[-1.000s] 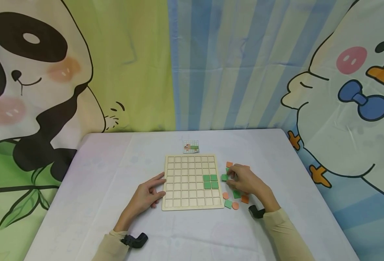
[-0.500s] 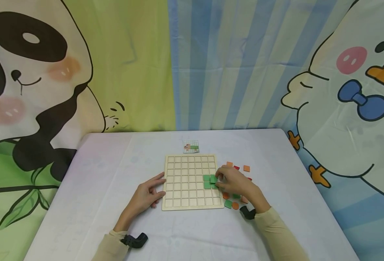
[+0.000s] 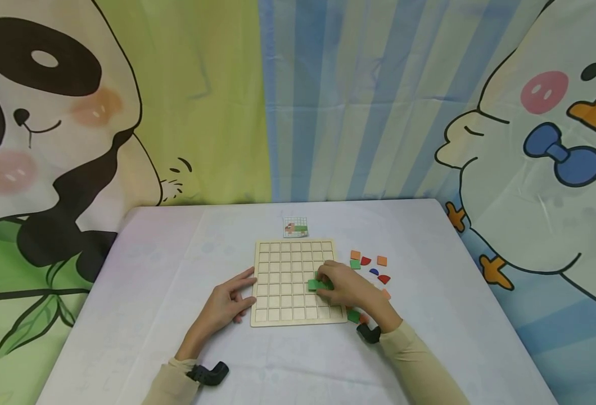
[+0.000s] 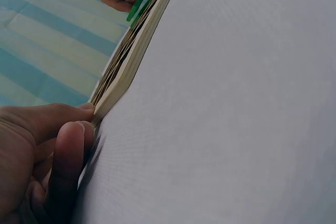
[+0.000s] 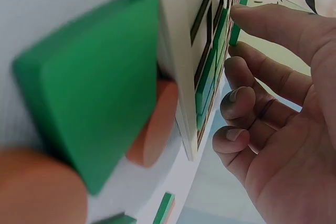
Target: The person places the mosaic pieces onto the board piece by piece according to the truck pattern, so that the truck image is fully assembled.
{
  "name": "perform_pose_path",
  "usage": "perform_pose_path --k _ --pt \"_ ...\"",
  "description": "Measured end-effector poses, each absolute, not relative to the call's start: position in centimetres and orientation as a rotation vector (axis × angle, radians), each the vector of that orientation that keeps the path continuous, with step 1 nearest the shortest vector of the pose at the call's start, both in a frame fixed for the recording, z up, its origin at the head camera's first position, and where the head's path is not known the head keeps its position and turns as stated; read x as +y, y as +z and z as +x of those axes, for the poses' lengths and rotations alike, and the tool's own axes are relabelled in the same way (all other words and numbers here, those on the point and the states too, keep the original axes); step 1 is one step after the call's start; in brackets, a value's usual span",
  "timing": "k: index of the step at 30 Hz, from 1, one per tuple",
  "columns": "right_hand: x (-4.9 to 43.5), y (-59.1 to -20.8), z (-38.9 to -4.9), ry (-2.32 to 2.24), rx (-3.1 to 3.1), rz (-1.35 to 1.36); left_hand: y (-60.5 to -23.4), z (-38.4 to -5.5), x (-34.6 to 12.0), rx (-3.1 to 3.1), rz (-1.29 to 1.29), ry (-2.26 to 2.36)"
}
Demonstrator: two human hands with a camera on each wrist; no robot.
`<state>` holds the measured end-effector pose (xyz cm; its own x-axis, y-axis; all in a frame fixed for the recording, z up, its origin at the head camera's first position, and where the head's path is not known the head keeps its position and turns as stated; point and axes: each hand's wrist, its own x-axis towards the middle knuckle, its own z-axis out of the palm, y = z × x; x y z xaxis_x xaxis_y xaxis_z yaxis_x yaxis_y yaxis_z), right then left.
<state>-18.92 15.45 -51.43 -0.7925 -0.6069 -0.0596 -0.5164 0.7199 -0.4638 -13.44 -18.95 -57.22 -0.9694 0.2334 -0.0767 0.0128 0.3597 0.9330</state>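
Note:
My right hand pinches a green square tile between thumb and fingers, above the right-middle part of a wooden grid board. In the right wrist view that tile stands out from the board, gripped at its edges. Other green tiles lie in the grid below it, partly hidden by the hand in the head view. At the board's left side, my left hand touches the frame with spread thumb and finger. The left wrist view shows its fingertips right at the board's edge.
Right of the board lie loose pieces: orange squares, red pieces, a blue piece and green squares. A small picture card lies behind the board on the white-covered table.
My right hand has moved left from the loose pieces to over the board, carrying a green square tile. The left hand has stayed at the board's left edge.

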Motion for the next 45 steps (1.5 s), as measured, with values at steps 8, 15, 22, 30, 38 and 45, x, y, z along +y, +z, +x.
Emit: perform_pose_path --k 8,15,22,30,38,45 --pt "15.0 -51.8 -19.0 -0.585 2.723 -0.917 -57.1 -13.4 -18.9 2.423 0.228 1.659" --pt "14.8 -51.9 -19.0 -0.569 2.732 -0.935 -57.2 -13.4 -18.9 2.426 0.229 1.657" --pt "14.6 -51.7 -18.9 -0.564 2.721 -0.919 -57.3 -13.4 -19.0 2.431 0.228 1.659" --pt "14.6 -51.5 -18.8 -0.565 2.714 -0.911 -57.2 -13.4 -18.9 2.432 0.222 1.658" --pt "15.3 -51.2 -18.8 -0.603 2.719 -0.882 -57.2 -13.5 -18.9 2.437 0.215 1.653" --pt "17.4 -51.2 -19.5 -0.592 2.771 -0.753 -57.2 -13.5 -18.9 2.434 0.213 1.656"
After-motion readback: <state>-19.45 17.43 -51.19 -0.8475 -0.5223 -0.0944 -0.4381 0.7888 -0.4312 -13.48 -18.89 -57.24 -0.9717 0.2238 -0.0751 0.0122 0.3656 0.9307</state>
